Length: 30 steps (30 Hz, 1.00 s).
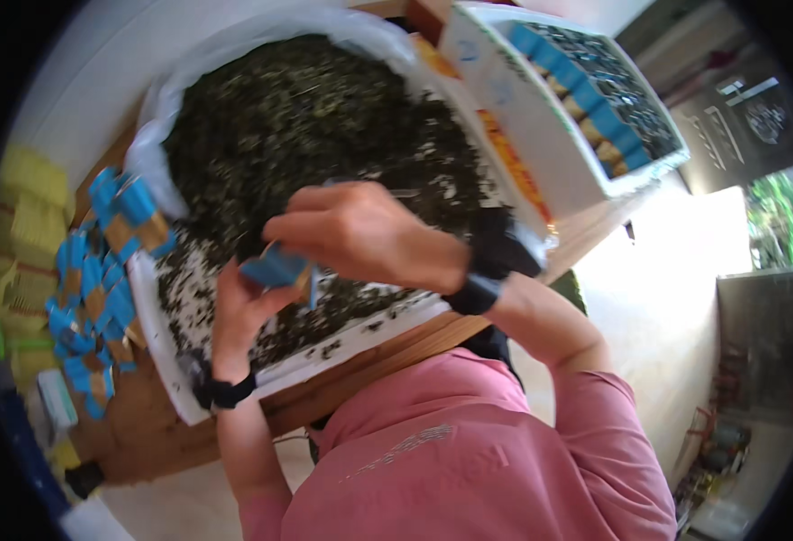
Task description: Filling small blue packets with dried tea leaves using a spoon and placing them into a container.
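My left hand (241, 311) holds a small blue-and-tan paper packet (276, 268), upright over the near left part of a shallow white tray (396, 312). Just above the packet is my right hand (342, 223), its fingers bent and brought together, slightly blurred; whether they pinch anything is hidden. Dark, dried leaf-like material (288, 122) is heaped in the tray and on a clear plastic bag (156, 135), thinning to scattered bits near the front edge.
Several similar blue-and-tan packets (92, 291) are piled left of the tray on the wooden table (146, 439). Yellow packs (31, 230) stand at the far left. A white foam box (525, 115) with rows of filled blue packets stands at the back right.
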Tool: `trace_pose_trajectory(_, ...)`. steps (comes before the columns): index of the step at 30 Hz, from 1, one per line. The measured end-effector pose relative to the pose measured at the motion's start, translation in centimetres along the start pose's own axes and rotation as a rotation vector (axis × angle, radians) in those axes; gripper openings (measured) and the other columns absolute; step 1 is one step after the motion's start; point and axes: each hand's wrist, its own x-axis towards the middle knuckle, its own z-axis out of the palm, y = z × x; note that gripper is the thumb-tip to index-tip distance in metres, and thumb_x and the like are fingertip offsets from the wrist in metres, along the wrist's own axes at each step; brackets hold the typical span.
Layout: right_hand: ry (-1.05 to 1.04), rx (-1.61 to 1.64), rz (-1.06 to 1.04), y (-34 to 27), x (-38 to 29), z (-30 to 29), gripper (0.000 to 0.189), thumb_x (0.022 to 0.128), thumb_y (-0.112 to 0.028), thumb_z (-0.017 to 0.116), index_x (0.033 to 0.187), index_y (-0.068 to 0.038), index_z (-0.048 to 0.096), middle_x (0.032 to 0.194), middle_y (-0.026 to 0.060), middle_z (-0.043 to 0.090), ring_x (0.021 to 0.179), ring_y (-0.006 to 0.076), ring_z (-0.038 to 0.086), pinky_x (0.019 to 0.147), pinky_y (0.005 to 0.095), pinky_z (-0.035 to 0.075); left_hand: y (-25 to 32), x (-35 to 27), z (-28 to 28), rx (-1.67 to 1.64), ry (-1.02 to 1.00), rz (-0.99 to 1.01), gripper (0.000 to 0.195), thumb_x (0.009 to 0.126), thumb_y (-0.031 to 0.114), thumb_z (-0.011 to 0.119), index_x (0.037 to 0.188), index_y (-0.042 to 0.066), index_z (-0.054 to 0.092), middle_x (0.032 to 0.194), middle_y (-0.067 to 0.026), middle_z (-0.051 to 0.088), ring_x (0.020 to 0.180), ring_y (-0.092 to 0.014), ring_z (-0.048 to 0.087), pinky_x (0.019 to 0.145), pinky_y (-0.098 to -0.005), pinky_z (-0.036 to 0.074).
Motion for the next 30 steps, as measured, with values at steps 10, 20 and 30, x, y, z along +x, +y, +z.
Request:
trace_pose_trajectory(10, 0.0, 0.245, -0.012, 0.4, -1.0, -1.3, 0.008, 0.081, -0.011, 0.069, 0.083, -0.004, 0.066, 0.076, 0.0088, 0.061, 0.071, 0.0296, 0.063, 0.06, 0.0398, 0.051, -0.1, -0.6, -0.1, 0.062, -0.047, -0.103, 0.073, 0.07, 0.015, 0.088, 0.131, 0.0, 0.05, 0.118, -0.0071, 0.062, 0.106, -0.016, 0.06, 0.091, -0.0299, 0.048)
trace_pose_trajectory(20, 0.471, -0.275, 0.356, 1.3, -5.2, -17.2, 0.017, 0.087, -0.006, 0.069, 0.103, -0.005, 0.072, 0.087, 0.0047, 0.073, 0.07, 0.0099, 0.067, 0.063, 0.024, 0.056, 1.1, 0.1, 1.5, 0.092, -0.096, 0.155, 0.088, 0.076, 0.046, 0.081, 0.141, 0.0, 0.043, 0.132, -0.013, 0.056, 0.118, -0.023, 0.055, 0.098, -0.0344, 0.042)
trace_pose_trajectory(30, 0.569, -0.577, 1.14, 6.7, -19.4, -29.9, 0.017, 0.085, -0.016, 0.071, 0.091, -0.001, 0.072, 0.07, 0.0072, 0.069, 0.062, 0.0132, 0.068, 0.055, 0.0226, 0.051, 1.4, 0.4, 1.4, 0.178, -0.07, 0.094, 0.079, 0.079, 0.044, 0.077, 0.136, -0.003, 0.05, 0.121, -0.0131, 0.062, 0.11, -0.021, 0.059, 0.097, -0.0336, 0.044)
